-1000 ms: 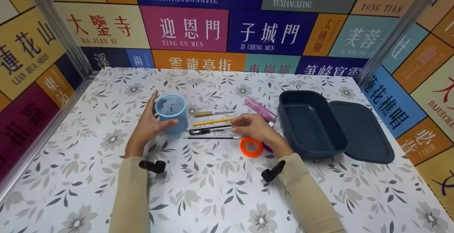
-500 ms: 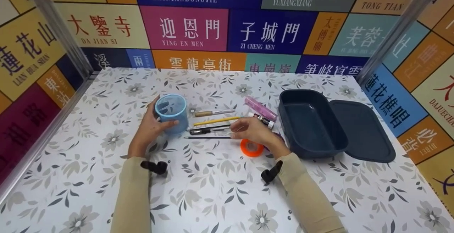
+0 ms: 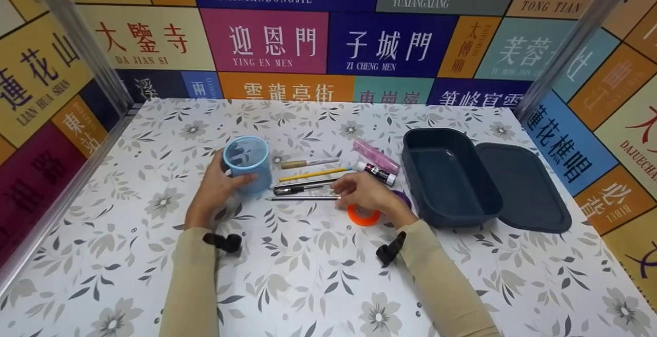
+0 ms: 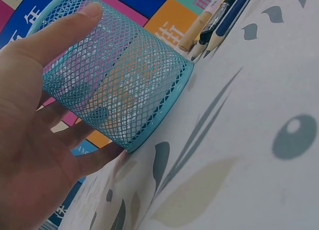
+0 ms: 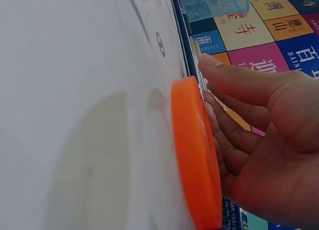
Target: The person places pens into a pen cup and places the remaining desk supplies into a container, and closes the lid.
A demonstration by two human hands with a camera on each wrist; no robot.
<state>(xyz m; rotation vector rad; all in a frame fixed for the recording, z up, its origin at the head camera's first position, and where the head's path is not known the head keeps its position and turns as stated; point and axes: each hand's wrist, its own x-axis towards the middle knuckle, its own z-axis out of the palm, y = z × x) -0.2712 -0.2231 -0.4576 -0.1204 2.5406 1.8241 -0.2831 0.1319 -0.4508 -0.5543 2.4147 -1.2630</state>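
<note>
In the head view a light blue mesh pen cup (image 3: 248, 165) stands upright at the left of a row of writing tools. My left hand (image 3: 213, 188) grips it, thumb in front and fingers behind; the left wrist view shows the same hold. My right hand (image 3: 367, 193) hovers low at the right end of the row, fingertips by the end of a dark pencil (image 3: 303, 198). Contact with that pencil is unclear. Above it lie a black pen (image 3: 292, 190), a yellow pencil (image 3: 310, 175) and a brown-ended pen (image 3: 303, 163). An orange tape roll (image 5: 192, 150) lies beneath the right hand.
Right of the hand stands a dark blue open box (image 3: 451, 183), its lid (image 3: 536, 188) flat beside it. A pink cylinder (image 3: 376, 156), a black-and-white glue stick (image 3: 379, 173) and a partly hidden purple object (image 3: 403, 198) lie left of the box. Patterned panels (image 3: 267, 39) rise behind the table.
The right hand has shifted slightly down from the yellow pencil toward the dark pencil's end, uncovering the glue stick. The left hand's fingers have closed in around the pen cup, which stays in place.
</note>
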